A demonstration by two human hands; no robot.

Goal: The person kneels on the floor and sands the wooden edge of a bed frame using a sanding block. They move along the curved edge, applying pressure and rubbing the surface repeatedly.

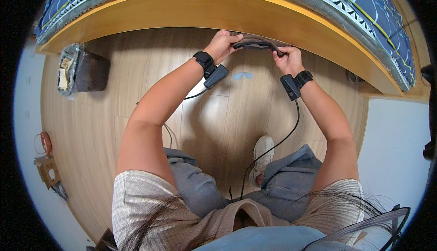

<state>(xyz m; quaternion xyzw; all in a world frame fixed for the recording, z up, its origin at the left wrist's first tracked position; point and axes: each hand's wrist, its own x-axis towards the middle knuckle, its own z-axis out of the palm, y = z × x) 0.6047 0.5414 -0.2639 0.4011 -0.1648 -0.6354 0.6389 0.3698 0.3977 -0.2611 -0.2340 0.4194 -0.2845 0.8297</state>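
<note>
A dark brown and black, soft-looking item (255, 41) is stretched between my two hands, just under the lower edge of the wooden bed board (205, 10). It bends in an arch, and its exact kind cannot be made out. My left hand (221, 46) grips its left end, the thumb lying on top. At the other end, my right hand (289, 60) pinches the lower right corner. Below the item, a small light-blue piece (242, 75) lies flat on the wood floor (150, 69), apart from both hands.
A dark bin (93, 71) with a plastic liner stands at the left. Black devices with cables are strapped to both wrists; one cable (293, 130) hangs towards my lap. Blue patterned bedding (364, 1) tops the bed. A cardboard box (47, 171) sits by the left wall.
</note>
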